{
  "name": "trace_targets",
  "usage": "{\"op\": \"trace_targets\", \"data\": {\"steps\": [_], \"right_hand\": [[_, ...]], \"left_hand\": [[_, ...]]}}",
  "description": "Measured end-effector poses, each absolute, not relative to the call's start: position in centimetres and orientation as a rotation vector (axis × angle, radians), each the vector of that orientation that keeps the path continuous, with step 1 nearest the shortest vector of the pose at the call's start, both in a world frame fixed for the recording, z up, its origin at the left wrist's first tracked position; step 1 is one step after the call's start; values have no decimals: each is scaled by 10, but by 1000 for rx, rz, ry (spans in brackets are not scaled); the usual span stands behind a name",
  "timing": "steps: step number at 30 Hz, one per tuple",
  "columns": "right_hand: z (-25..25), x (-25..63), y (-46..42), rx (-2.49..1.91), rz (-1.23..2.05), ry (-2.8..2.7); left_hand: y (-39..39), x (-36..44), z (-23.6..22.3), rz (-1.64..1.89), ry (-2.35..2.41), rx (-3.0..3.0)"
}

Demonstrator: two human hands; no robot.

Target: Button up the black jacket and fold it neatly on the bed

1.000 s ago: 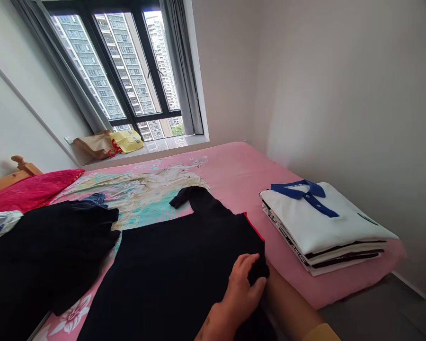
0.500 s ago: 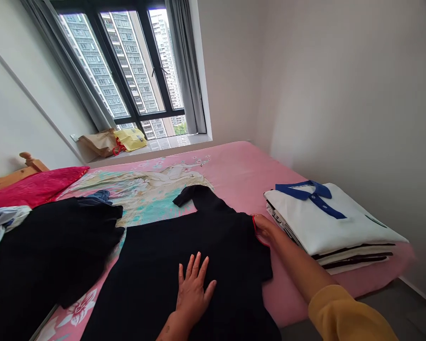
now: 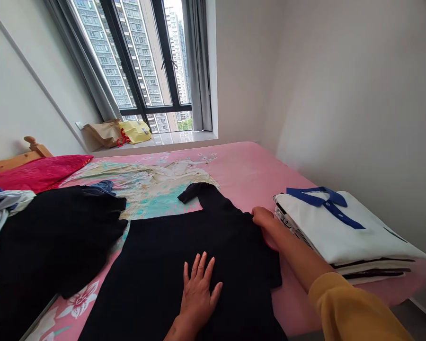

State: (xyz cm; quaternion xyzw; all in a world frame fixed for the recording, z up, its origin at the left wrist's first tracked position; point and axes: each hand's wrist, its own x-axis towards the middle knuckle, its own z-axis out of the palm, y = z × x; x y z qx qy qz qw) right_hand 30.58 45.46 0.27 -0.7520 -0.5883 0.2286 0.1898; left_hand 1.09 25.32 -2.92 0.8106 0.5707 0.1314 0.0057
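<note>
A black short-sleeved shirt lies spread over the near part of the bed, with one sleeve stretching toward the far side. My left hand rests flat on the middle of it, palm down and fingers apart. At the shirt's right side, my right hand grips the fabric by the neckline, where a bit of red trim shows below the wrist. The fingertips of that hand are partly hidden. Just right of it sits a stack of folded shirts, topped by a white polo shirt with a blue collar.
Black clothing is heaped on the left, beside pale and blue garments. A red pillow lies near the wooden headboard. Paper bag and yellow bag stand on the windowsill. A wall borders the bed's right side.
The view has turned slightly left. My right hand has shifted a little to the left along the neckline, covering red trim that showed beside its fingers. My left hand stays flat on the shirt.
</note>
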Motion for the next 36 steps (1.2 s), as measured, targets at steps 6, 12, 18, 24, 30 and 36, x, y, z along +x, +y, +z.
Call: {"op": "trace_targets", "data": {"steps": [6, 12, 18, 24, 30, 36], "right_hand": [[11, 273, 492, -2066, 602, -1717], [1, 229, 525, -2035, 905, -1638], [-8, 203, 550, -1915, 856, -1546], [-5, 164, 509, -1858, 683, -1617], [-24, 142, 384, -1267, 468, -2409], [-48, 278, 350, -2143, 315, -2006]], "left_hand": [[254, 11, -32, 439, 1783, 2523], [254, 9, -35, 440, 1766, 2495], [256, 8, -39, 481, 1758, 2475], [256, 11, -38, 489, 1800, 2457], [257, 11, -40, 518, 1794, 2484], [256, 11, -37, 534, 1793, 2483]]}}
